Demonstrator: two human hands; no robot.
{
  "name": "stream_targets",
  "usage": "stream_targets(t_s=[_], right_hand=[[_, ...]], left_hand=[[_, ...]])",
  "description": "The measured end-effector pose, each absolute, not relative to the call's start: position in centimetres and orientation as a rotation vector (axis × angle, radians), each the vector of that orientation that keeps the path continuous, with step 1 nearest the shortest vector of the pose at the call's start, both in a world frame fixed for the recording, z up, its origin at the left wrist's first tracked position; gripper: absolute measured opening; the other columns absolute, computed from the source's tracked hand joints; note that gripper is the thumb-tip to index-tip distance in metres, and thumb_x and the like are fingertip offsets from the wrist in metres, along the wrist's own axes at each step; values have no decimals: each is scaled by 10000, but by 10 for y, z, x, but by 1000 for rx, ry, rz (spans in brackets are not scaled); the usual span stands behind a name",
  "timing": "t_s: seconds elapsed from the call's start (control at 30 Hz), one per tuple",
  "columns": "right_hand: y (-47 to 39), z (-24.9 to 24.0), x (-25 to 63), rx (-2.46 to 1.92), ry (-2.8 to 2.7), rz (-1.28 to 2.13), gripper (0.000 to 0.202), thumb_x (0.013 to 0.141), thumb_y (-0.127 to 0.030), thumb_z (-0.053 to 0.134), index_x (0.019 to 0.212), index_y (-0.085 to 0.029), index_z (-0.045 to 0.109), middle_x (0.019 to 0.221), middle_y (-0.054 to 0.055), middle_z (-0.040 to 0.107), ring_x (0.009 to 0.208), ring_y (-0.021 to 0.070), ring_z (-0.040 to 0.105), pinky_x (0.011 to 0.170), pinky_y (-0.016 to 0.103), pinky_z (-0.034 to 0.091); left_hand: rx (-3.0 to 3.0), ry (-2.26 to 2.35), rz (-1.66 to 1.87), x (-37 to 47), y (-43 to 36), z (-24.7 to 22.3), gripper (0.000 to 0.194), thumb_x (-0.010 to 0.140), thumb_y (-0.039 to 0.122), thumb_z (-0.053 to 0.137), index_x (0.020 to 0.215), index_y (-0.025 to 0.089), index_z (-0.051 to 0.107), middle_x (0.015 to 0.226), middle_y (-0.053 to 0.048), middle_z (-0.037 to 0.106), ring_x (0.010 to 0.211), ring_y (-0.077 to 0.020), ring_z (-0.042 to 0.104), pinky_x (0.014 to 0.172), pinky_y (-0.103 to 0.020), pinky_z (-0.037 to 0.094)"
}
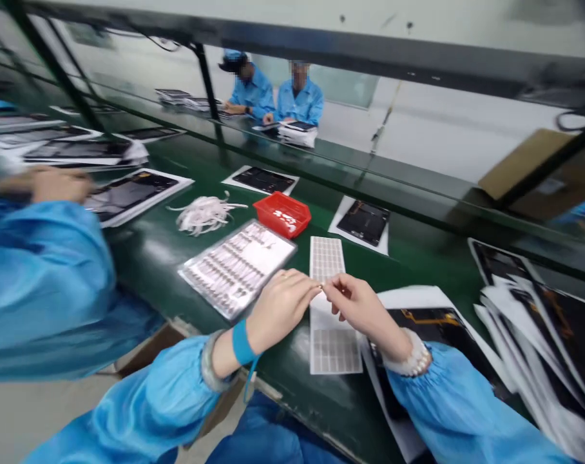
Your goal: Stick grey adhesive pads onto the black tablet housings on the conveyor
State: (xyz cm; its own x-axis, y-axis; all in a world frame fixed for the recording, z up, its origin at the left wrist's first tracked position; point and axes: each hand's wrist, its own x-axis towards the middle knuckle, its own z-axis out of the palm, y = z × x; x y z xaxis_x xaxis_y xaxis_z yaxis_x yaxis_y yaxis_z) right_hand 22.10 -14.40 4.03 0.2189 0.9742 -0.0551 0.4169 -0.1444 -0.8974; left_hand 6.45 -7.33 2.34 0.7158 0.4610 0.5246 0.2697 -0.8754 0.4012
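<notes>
My left hand (283,301) and my right hand (357,303) meet at the fingertips above a white sticker sheet (337,351) with grey rectangles. Both are closed in a pinch around a tiny part, too small to name. A blue wrist strap (243,341) circles my left wrist. Just left of my left hand lies a clear-edged tray (239,264) holding rows of small dark-tipped parts. Under my right forearm rests a black flat panel (440,328) with an orange strip, on white paper.
A red bin (283,214) with small white pieces stands behind the tray, beside a heap of white strips (205,214). More panels (363,222) lie further back; a panel stack (538,335) is at right. A co-worker's sleeve (46,270) is close on the left. A shelf (292,32) spans overhead.
</notes>
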Motion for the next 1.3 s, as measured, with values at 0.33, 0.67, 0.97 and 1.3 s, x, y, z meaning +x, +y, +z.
stream_targets(t_s=[0.33, 0.67, 0.97, 1.3], right_hand=[[-297, 11, 290, -1848, -1199, 499, 187, 868, -273, 538, 709, -195, 597, 729, 12, 600, 723, 138, 557, 692, 272, 436], [-368, -10, 379, -2505, -1087, 468, 162, 790, -270, 538, 684, -204, 642, 792, 40, 638, 871, 211, 526, 816, 353, 405], [-350, 7, 363, -2851, -1454, 349, 112, 850, -214, 544, 757, -205, 607, 809, 55, 650, 861, 218, 552, 728, 316, 412], [-342, 9, 382, -2976, -1255, 165, 270, 905, -356, 510, 1094, -168, 551, 1027, 100, 628, 883, 206, 622, 689, 286, 438]], left_hand=[[2670, 125, 555, 120, -146, -12, 378, 980, 365, 359, 1223, 144, 548, 1053, -88, 660, 943, -223, 619, 806, -350, 510], [2857, -229, 533, 130, -153, -33, 298, 972, 203, 348, 1049, 215, 635, 1063, -38, 658, 1000, -209, 603, 847, -367, 501], [2868, -240, 503, 127, -152, -37, 319, 966, 187, 338, 1084, 205, 634, 1112, -42, 656, 1028, -222, 601, 858, -386, 505], [2871, -292, 502, 123, -148, -40, 323, 971, 196, 341, 1159, 227, 602, 1145, -56, 632, 1071, -217, 586, 876, -365, 524]])
